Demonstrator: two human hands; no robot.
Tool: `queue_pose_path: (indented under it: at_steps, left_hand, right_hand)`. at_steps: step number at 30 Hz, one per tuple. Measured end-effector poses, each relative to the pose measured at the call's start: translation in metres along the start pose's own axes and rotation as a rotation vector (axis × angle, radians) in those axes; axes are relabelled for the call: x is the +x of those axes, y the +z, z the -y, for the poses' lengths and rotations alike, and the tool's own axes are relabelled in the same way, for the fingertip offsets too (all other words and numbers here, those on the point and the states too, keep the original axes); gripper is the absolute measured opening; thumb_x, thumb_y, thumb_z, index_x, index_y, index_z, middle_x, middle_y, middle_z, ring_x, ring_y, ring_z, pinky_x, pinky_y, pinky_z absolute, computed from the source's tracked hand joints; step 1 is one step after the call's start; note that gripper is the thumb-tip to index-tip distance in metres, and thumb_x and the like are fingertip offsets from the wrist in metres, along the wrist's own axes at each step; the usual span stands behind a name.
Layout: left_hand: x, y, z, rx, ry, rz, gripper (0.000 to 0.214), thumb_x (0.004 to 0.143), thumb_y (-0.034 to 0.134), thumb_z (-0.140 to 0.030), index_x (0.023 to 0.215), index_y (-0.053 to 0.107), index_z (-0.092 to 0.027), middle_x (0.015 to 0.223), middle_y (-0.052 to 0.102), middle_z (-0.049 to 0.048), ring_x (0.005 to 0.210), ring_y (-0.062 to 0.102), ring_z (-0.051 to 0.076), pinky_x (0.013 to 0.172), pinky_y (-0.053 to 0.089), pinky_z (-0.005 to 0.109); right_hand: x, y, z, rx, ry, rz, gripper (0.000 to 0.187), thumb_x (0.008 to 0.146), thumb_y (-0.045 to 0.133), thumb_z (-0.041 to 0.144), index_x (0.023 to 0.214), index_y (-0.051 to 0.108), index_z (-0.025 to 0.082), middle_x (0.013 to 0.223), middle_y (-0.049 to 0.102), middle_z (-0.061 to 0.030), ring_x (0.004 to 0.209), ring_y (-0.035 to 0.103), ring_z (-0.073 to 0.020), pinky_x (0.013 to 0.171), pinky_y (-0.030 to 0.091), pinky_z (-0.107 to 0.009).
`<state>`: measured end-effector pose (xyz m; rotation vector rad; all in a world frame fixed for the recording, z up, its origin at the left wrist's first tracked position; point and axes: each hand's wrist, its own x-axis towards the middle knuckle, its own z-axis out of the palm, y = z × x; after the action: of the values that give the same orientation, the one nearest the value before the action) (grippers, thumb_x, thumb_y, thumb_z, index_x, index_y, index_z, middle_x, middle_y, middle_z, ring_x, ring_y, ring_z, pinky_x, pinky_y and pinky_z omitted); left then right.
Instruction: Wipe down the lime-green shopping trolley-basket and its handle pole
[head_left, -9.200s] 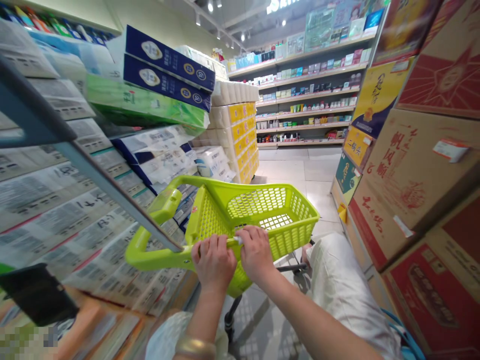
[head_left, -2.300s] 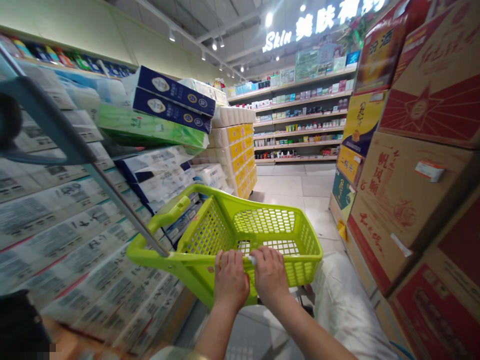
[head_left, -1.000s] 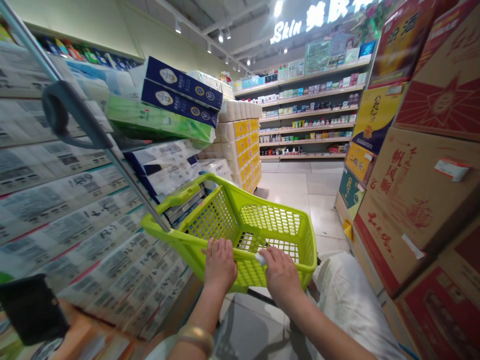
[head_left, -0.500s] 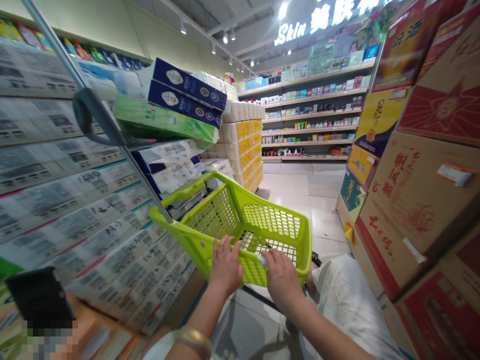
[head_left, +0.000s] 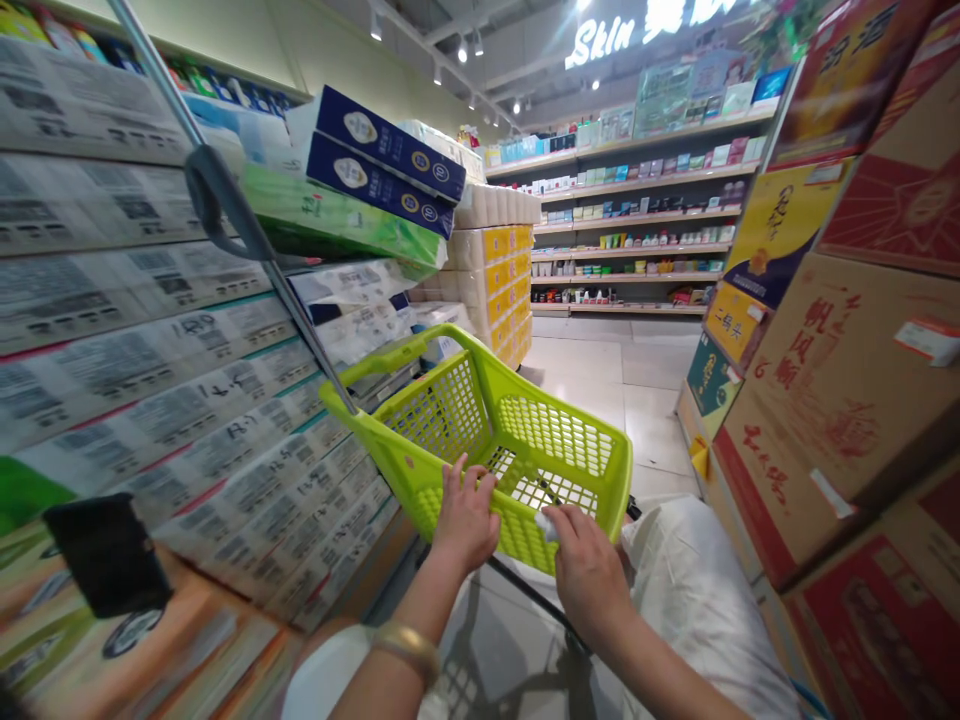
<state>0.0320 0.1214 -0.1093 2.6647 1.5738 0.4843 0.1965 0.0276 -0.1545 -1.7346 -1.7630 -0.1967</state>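
Note:
A lime-green shopping basket cart [head_left: 551,397] stands before me, its perforated walls and floor showing. My left hand [head_left: 466,515] rests at its near rim, fingers spread and slightly raised. At the same rim, further right, my right hand [head_left: 589,560] is closed on a small crumpled white wad [head_left: 545,524], which looks like tissue or cloth. A metal pole [head_left: 300,312] with a grey handle [head_left: 229,210] rises from the cart's left end. Gold-coloured, a bracelet [head_left: 406,648] circles my left wrist.
Stacked white packs [head_left: 225,385] line the left side, with blue boxes [head_left: 390,150] and a green pack [head_left: 345,215] on top. A black flat device [head_left: 109,555] lies lower left. Cardboard cartons [head_left: 847,390] wall the right. Tiled floor [head_left: 585,365] runs toward stocked shelves [head_left: 637,190].
The view has shifted slightly, so the cart and surroundings sit a little differently. My left fingers look more lifted from the rim. The white wad stays in my right hand.

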Motion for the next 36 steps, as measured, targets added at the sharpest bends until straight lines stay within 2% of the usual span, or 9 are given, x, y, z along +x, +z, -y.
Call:
queue_pose_path:
  at_steps: [4,8,14,18,21,27,30,33,36]
  left_hand:
    - [0.008,-0.009,0.017,0.023,0.012,0.024,0.045,0.074,0.047,-0.010,0.116,0.062,-0.018,0.130,0.056,0.0112,0.145,0.023,0.032,0.121,0.014,0.058]
    - [0.013,-0.016,0.030,-0.004,-0.006,0.065,0.045,0.079,0.045,-0.014,0.121,0.060,-0.018,0.141,0.048,0.0107,0.147,0.017,0.033,0.120,0.018,0.056]
    - [-0.013,0.012,0.005,-0.137,-0.003,-0.104,0.043,0.089,0.047,-0.031,0.130,0.054,-0.021,0.156,0.025,0.0119,0.149,0.005,0.036,0.118,0.019,0.060]
    - [-0.024,0.030,-0.009,-0.217,-0.032,-0.126,0.045,0.089,0.044,-0.025,0.132,0.050,-0.015,0.157,0.021,0.0157,0.150,-0.003,0.034,0.118,0.019,0.059]
    - [-0.022,0.032,-0.005,-0.250,-0.037,-0.117,0.045,0.086,0.046,-0.020,0.131,0.049,-0.015,0.158,0.020,0.0147,0.150,-0.004,0.032,0.119,0.019,0.058]
    - [-0.008,0.025,0.006,-0.284,-0.052,-0.075,0.049,0.083,0.046,-0.016,0.132,0.048,-0.017,0.159,0.021,0.0148,0.150,0.001,0.033,0.118,0.020,0.061]
    - [-0.010,0.022,-0.002,-0.273,-0.079,-0.120,0.053,0.083,0.044,-0.014,0.136,0.044,-0.016,0.158,0.023,0.0161,0.150,0.006,0.033,0.118,0.021,0.060]
    - [-0.028,0.019,-0.017,-0.262,-0.001,-0.177,0.052,0.085,0.042,-0.015,0.137,0.043,-0.017,0.153,0.035,0.0139,0.148,0.019,0.029,0.118,0.026,0.057]
    - [-0.053,0.014,-0.032,-0.235,0.125,-0.063,0.050,0.086,0.042,-0.018,0.135,0.046,-0.018,0.136,0.056,0.0120,0.134,0.044,0.026,0.118,0.027,0.055]
  right_hand:
    - [-0.003,0.005,0.008,0.042,-0.078,-0.024,0.055,0.076,0.040,-0.002,0.123,0.058,0.018,0.113,0.064,-0.0104,0.101,0.060,-0.0218,0.089,0.050,-0.035]
    - [-0.016,0.004,-0.001,0.089,-0.200,-0.051,0.060,0.076,0.038,-0.003,0.130,0.054,0.018,0.115,0.063,-0.0104,0.103,0.059,-0.0215,0.090,0.052,-0.036]
    - [-0.030,0.002,0.002,0.187,-0.281,-0.069,0.063,0.078,0.036,-0.002,0.136,0.049,0.017,0.117,0.060,-0.0122,0.110,0.056,-0.0222,0.096,0.050,-0.038]
    - [-0.029,-0.003,0.007,0.241,-0.344,-0.049,0.064,0.077,0.036,-0.003,0.137,0.049,0.016,0.118,0.060,-0.0126,0.110,0.055,-0.0214,0.095,0.051,-0.037]
    - [-0.027,-0.010,-0.008,0.270,-0.422,-0.023,0.059,0.080,0.037,-0.001,0.134,0.051,0.019,0.117,0.061,-0.0103,0.110,0.055,-0.0205,0.095,0.050,-0.037]
    - [-0.017,-0.014,-0.048,0.213,-0.310,-0.151,0.046,0.086,0.039,0.004,0.123,0.061,0.021,0.116,0.063,-0.0100,0.116,0.053,-0.0224,0.099,0.047,-0.044]
    - [-0.016,-0.009,-0.034,0.189,-0.245,-0.151,0.045,0.085,0.039,0.002,0.118,0.064,0.019,0.113,0.063,-0.0098,0.114,0.052,-0.0226,0.099,0.046,-0.044]
    - [-0.018,-0.003,-0.006,0.214,-0.275,-0.101,0.046,0.083,0.041,0.002,0.120,0.062,0.018,0.113,0.063,-0.0094,0.112,0.052,-0.0217,0.100,0.043,-0.042]
    - [-0.017,-0.003,0.000,0.235,-0.313,-0.053,0.046,0.082,0.043,0.002,0.119,0.062,0.019,0.112,0.064,-0.0078,0.110,0.052,-0.0208,0.099,0.042,-0.038]
